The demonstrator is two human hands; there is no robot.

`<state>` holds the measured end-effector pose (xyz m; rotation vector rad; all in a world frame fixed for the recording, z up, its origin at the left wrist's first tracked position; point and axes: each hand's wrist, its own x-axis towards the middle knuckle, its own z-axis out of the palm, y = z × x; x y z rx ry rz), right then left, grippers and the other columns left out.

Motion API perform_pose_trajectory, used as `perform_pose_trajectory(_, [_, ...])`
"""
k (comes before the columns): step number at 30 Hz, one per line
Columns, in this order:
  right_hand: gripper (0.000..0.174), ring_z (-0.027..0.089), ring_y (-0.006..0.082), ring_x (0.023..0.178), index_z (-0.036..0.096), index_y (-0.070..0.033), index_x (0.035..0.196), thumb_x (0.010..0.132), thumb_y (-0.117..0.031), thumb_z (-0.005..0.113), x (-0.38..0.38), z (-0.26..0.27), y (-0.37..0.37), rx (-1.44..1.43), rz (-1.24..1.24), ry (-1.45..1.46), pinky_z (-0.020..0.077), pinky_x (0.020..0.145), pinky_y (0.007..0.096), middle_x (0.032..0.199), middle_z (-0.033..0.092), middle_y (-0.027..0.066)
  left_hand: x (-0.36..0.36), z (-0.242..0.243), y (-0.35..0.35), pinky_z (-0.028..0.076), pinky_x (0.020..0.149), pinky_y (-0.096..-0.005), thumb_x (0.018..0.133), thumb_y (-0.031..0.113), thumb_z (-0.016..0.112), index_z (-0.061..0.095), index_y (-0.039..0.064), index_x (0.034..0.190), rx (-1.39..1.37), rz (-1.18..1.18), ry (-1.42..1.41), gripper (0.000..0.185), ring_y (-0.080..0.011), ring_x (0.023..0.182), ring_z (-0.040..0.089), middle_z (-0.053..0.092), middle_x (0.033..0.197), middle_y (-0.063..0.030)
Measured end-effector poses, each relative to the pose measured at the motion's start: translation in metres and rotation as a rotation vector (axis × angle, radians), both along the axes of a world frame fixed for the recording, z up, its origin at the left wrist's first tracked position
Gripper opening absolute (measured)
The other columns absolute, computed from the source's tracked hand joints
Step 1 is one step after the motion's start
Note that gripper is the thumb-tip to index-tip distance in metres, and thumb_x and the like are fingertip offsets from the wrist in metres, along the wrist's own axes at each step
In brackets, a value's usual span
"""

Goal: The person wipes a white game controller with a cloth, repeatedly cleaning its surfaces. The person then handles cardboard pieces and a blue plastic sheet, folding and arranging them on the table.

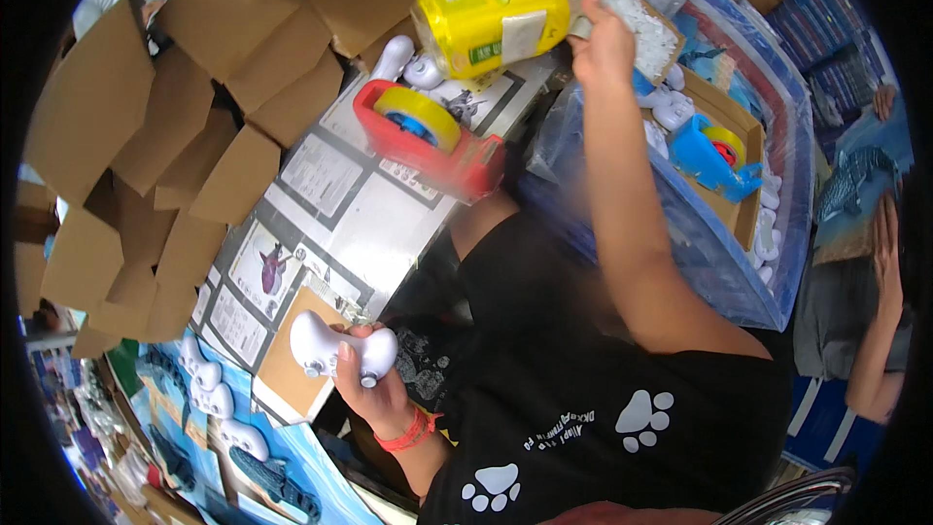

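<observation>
My left hand [372, 386], with a red cord bracelet at its wrist, holds a white game controller [342, 350] above a piece of brown cardboard [291, 372] on the table. Farther up, my right hand [606, 44] grips a yellow plastic bottle [492, 23] by its narrow end; the bottle lies sideways in the air. Below the bottle is a red tape dispenser [466, 168] with a yellow tape roll [419, 113]. Beyond the dispenser, more white controller parts [393, 58] lie partly behind the bottle.
Open cardboard boxes [211, 36] crowd the left. At right, a blue plastic crate [700, 248] holds controllers and a blue tape dispenser [707, 160] in a cardboard tray. Several controllers [211, 399] rest on printed sheets at lower left. Another person's hand [885, 233] shows at far right.
</observation>
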<state>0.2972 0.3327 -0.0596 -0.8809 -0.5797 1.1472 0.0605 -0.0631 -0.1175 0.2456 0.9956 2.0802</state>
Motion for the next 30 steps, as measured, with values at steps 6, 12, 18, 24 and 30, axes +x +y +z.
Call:
perform_pose_trajectory(6, [0.034,0.071,0.0249,0.090,0.070,-0.005,0.115,0.088,-0.026,0.072,-0.020,0.001,-0.036,0.643,-0.313,-1.274,0.0537,0.082,0.0319,0.105,0.072,0.0155,0.000,0.008,0.004,0.049,0.091,-0.0430,0.097,0.037,0.056,0.038,0.004,0.140,0.203,-0.049,0.042,0.057,-0.0289,0.098,0.062,0.063,0.102,-0.0178])
perform_pose_trajectory(12, [0.036,0.066,0.0326,0.109,0.066,-0.008,0.123,0.095,-0.030,0.062,-0.021,-0.003,-0.025,0.803,-0.057,-1.429,0.0511,0.092,0.0366,0.118,0.068,0.0177,-0.002,0.030,0.032,0.054,0.084,-0.0434,0.098,0.043,0.049,0.042,-0.003,0.138,0.218,-0.049,0.028,0.061,-0.0321,0.093,0.066,0.065,0.105,-0.0232])
perform_pose_trajectory(18, [0.040,0.068,0.0259,0.108,0.067,-0.011,0.124,0.099,-0.040,0.056,-0.003,0.011,-0.022,0.601,0.077,-1.425,0.0509,0.088,0.0335,0.112,0.070,0.0177,-0.006,0.049,0.061,0.053,0.079,-0.0402,0.097,0.041,0.050,0.049,-0.005,0.130,0.272,-0.055,0.055,0.057,-0.0295,0.087,0.065,0.068,0.091,-0.0183])
perform_pose_trajectory(24, [0.038,0.056,0.0058,0.071,0.074,0.003,0.093,0.096,-0.034,0.064,-0.013,0.050,-0.093,0.263,0.190,-0.781,0.0448,0.066,0.0219,0.079,0.069,0.0003,0.010,0.062,0.070,0.049,0.085,-0.0358,0.096,0.037,0.049,0.047,-0.004,0.129,0.265,-0.047,0.015,0.052,-0.0260,0.095,0.061,0.065,0.090,-0.0173])
perform_pose_trajectory(30, [0.029,0.064,0.0149,0.104,0.067,0.003,0.114,0.097,-0.019,0.059,-0.043,0.023,-0.196,-0.259,1.016,0.009,0.0479,0.092,0.0269,0.108,0.069,0.0091,0.034,0.073,0.069,0.042,0.082,-0.0338,0.095,0.044,0.048,0.049,-0.004,0.129,0.178,-0.043,0.194,0.059,-0.0235,0.086,0.055,0.062,0.086,-0.0141])
